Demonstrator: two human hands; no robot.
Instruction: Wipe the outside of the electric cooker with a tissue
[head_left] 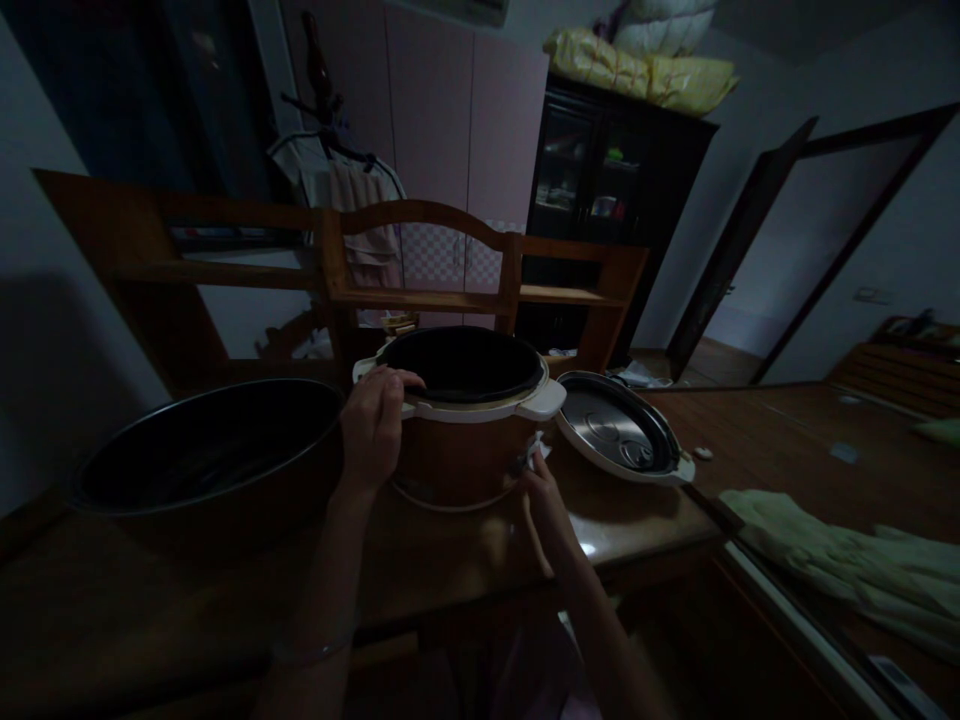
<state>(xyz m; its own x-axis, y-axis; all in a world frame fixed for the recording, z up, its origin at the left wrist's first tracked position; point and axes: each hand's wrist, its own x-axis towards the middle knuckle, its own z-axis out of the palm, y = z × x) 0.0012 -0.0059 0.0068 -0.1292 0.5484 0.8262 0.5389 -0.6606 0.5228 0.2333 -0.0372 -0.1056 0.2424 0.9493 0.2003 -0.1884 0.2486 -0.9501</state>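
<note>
A brown rice cooker body (457,460) with a white rim and side handles stands on the table, its lid off and its inside dark. My left hand (373,425) is closed over the rim at the left handle, fingertips reaching the inner edge. Low on the cooker's right side, my right hand (546,495) pinches a crumpled white tissue (537,450) against the outer wall. To the left sits a wide dark pot (217,500). The round lid (615,428) lies to the right, its metal underside facing up.
A wooden shelf rail (427,213) runs along the table's back. Beyond the table's right edge lies pale green cloth (840,550). A small white object (703,453) rests right of the lid. Clothes (352,195) hang behind, near a dark cabinet (600,180).
</note>
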